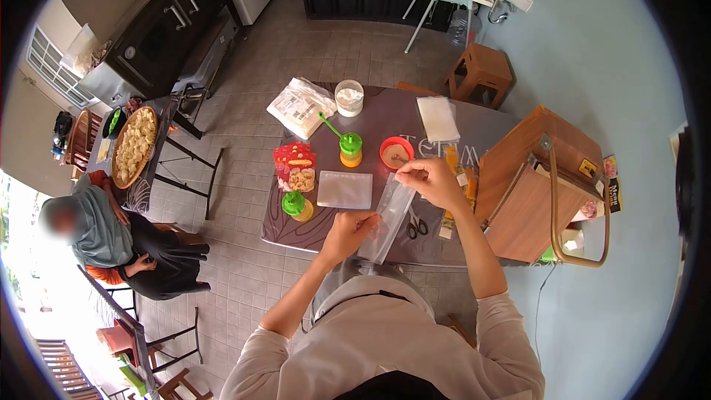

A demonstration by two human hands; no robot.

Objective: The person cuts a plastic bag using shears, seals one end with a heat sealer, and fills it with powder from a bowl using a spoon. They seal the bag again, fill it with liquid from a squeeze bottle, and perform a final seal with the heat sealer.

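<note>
A long clear plastic bag is stretched between my hands over the near edge of the dark table. My left hand pinches its left side. Near the bag's top, my right hand is closed on it, beside a red bowl of pale powder with a spoon in it. A stack of clear plastic sheets or bags lies left of the bag. Black scissors rest just right of it. Two green-topped bottles, one upright and one nearer me, stand farther left.
A white tub, a white package, red packets and a white stack lie on the table. A wooden cabinet stands right. A seated person is at left, by a round tray of food.
</note>
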